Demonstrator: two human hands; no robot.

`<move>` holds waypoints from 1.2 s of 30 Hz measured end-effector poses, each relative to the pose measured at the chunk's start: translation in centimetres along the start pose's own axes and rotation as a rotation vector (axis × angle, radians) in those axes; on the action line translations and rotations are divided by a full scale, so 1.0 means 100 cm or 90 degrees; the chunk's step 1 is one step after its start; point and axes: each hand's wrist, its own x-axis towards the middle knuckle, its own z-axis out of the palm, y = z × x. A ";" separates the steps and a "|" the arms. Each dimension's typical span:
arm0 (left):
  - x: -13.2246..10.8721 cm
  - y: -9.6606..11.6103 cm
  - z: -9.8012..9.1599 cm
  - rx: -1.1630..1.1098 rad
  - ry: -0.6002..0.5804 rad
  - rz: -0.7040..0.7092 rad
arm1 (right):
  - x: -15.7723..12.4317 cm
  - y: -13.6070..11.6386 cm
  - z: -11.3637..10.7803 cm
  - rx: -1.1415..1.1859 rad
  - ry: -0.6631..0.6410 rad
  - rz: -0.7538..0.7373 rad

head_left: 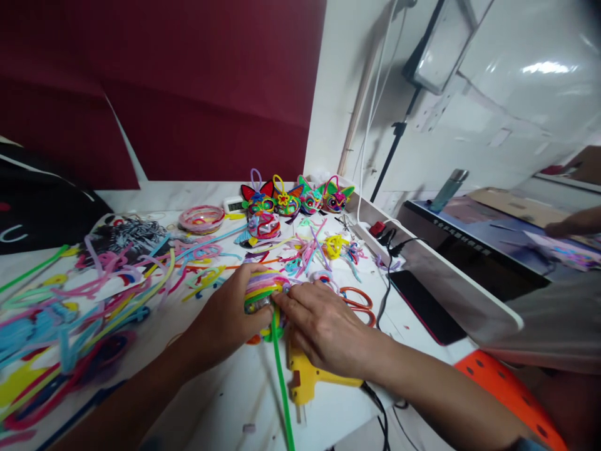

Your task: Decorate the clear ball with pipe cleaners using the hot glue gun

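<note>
My left hand [230, 316] grips a small round form wrapped in striped, many-coloured pipe cleaners [261, 289], holding it just above the white table [220, 401]. My right hand [323, 326] pinches a long green pipe cleaner [282, 382] against that form; the green strand trails down toward me. Under my right wrist lies a yellow glue gun [305, 379] with a black cord. Orange-handled scissors [359, 302] rest just right of my right hand.
Several finished cat-faced pipe-cleaner figures [295, 200] stand at the table's back. Loose pipe cleaners [75, 300] cover the left side. A pink bowl [201, 218], a white power strip [380, 241], a dark phone [425, 307] and an orange stool [511, 388] lie around. Another person's hand [573, 223] is at the far right.
</note>
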 end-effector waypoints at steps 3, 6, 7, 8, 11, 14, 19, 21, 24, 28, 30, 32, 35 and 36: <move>0.000 0.001 0.000 -0.005 0.006 -0.001 | 0.001 0.003 -0.001 0.005 0.004 -0.010; 0.000 0.001 0.000 -0.015 0.015 0.009 | 0.003 0.006 -0.001 0.005 0.000 -0.015; 0.001 0.000 0.001 -0.018 0.023 0.015 | 0.003 0.007 -0.001 0.006 -0.001 -0.015; 0.001 0.000 0.002 -0.019 0.032 0.024 | 0.003 0.008 0.000 0.006 -0.001 -0.014; 0.002 -0.004 0.006 -0.014 0.072 0.045 | 0.003 0.011 0.002 0.001 0.009 -0.015; 0.003 -0.008 0.010 -0.007 0.097 0.062 | 0.003 0.014 0.006 -0.004 0.024 -0.017; 0.003 -0.011 0.013 0.009 0.100 0.062 | 0.003 0.018 0.011 -0.004 0.050 -0.026; 0.003 -0.011 0.013 0.014 0.096 0.056 | 0.003 0.019 0.011 -0.007 0.054 -0.025; 0.004 -0.011 0.011 0.020 0.086 0.053 | 0.003 0.020 0.011 -0.007 0.047 -0.022; 0.004 -0.009 0.011 0.019 0.083 0.043 | 0.003 0.020 0.012 -0.007 0.061 -0.022; 0.004 -0.009 0.011 0.013 0.090 0.044 | 0.002 0.020 0.013 -0.007 0.065 -0.023; 0.003 -0.010 0.012 0.008 0.097 0.055 | 0.002 0.020 0.014 -0.006 0.064 -0.022; 0.003 -0.011 0.013 0.011 0.106 0.081 | 0.002 0.020 0.015 -0.007 0.062 -0.019; 0.003 -0.012 0.013 0.015 0.114 0.090 | 0.002 0.020 0.015 -0.007 0.062 -0.019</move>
